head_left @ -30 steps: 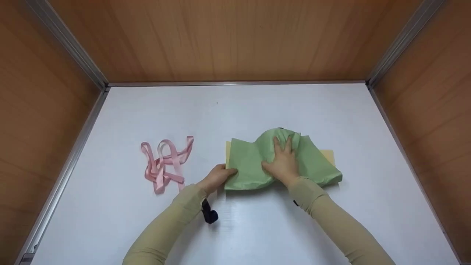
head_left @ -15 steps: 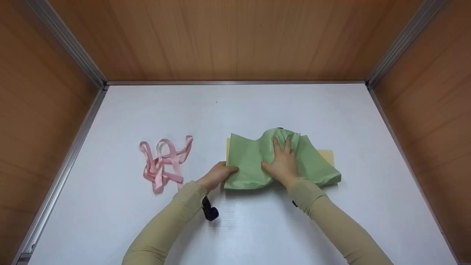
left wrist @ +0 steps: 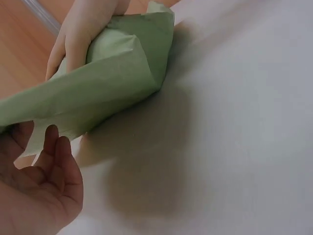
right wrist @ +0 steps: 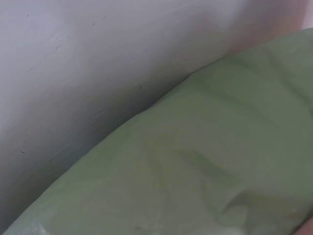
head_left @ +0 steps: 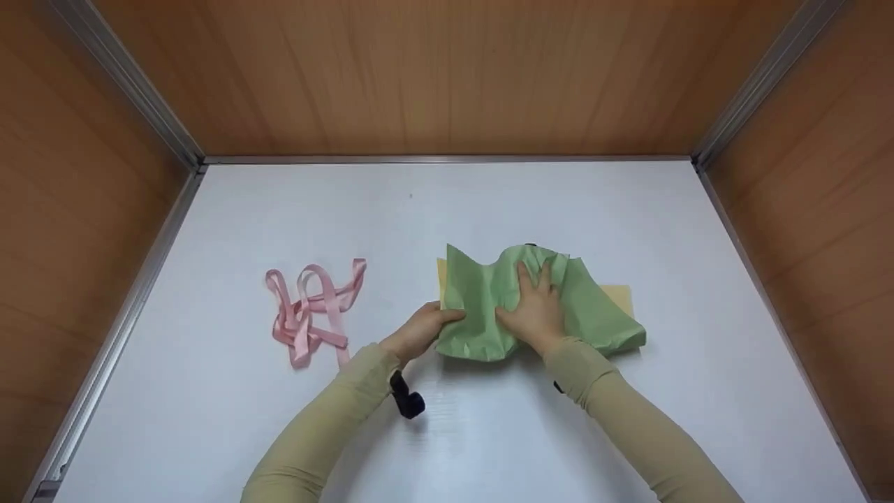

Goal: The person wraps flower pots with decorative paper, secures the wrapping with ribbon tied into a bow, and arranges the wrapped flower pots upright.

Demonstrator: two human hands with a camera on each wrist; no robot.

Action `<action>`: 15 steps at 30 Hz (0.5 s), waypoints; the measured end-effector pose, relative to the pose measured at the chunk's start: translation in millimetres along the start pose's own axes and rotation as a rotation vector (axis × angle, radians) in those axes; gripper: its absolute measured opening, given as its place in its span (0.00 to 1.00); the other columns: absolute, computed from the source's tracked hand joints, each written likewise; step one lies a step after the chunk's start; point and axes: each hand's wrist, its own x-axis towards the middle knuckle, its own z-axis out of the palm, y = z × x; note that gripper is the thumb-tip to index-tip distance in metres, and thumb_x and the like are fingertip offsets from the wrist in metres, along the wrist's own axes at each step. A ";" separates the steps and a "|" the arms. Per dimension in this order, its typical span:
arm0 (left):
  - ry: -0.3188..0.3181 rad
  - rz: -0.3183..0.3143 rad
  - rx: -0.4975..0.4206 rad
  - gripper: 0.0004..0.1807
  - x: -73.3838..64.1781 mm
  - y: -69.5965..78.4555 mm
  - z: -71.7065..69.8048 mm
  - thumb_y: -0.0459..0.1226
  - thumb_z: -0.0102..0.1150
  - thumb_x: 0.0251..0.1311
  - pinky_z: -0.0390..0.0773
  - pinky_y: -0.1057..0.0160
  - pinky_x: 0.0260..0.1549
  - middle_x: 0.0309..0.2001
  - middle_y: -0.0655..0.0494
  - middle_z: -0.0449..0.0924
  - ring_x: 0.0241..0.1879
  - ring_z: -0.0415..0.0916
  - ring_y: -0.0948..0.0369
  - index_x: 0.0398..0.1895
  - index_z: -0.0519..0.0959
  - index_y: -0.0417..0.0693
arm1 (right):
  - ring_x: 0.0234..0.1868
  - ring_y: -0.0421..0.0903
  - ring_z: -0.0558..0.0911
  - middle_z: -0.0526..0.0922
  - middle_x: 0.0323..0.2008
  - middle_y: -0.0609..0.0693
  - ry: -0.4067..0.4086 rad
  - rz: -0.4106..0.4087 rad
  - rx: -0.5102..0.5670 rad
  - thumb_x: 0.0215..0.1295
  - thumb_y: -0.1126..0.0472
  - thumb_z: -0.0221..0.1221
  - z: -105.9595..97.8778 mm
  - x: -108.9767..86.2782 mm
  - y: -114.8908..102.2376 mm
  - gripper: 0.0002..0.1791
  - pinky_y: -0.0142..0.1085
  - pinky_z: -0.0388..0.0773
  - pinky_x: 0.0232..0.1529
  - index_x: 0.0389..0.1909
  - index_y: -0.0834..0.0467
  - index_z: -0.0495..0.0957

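Green wrapping paper (head_left: 482, 307) with a yellow sheet (head_left: 618, 299) showing at its side edges lies bulging over something, mostly hidden; a small dark bit shows at its far edge. My left hand (head_left: 421, 330) pinches the paper's left end, thumb on top, and holds that end raised off the table. In the left wrist view the left hand's (left wrist: 44, 181) other fingers curl below the paper (left wrist: 98, 88). My right hand (head_left: 536, 311) rests on the bulge with fingers spread, pressing it. Crumpled green paper (right wrist: 195, 161) fills much of the right wrist view.
A loose, tangled pink ribbon (head_left: 307, 314) lies on the white table (head_left: 391, 223), left of the paper. Wood-grain panels (head_left: 447, 77) with metal edge strips enclose the back and both sides.
My left hand has moved slightly right and away from me, lifting and bending the paper's left end inward. The right hand stays on the bulge.
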 end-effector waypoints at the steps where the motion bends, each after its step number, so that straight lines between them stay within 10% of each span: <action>1: -0.014 0.005 -0.032 0.21 0.5 0.5 2.9 0.38 0.48 0.65 0.77 0.65 0.44 0.42 0.54 0.81 0.40 0.79 0.65 0.56 0.71 0.32 | 0.63 0.72 0.61 0.38 0.72 0.70 0.004 -0.001 0.000 0.54 0.47 0.62 0.1 -0.2 0.0 0.50 0.60 0.68 0.55 0.74 0.55 0.47; 15: -0.057 0.102 -0.465 0.28 22.0 0.2 62.7 0.42 0.41 0.68 0.68 0.62 0.57 0.58 0.53 0.69 0.52 0.70 0.64 0.69 0.57 0.43 | 0.65 0.74 0.57 0.39 0.72 0.71 0.030 -0.050 0.087 0.70 0.43 0.47 -1.3 0.8 4.1 0.37 0.62 0.60 0.62 0.74 0.56 0.51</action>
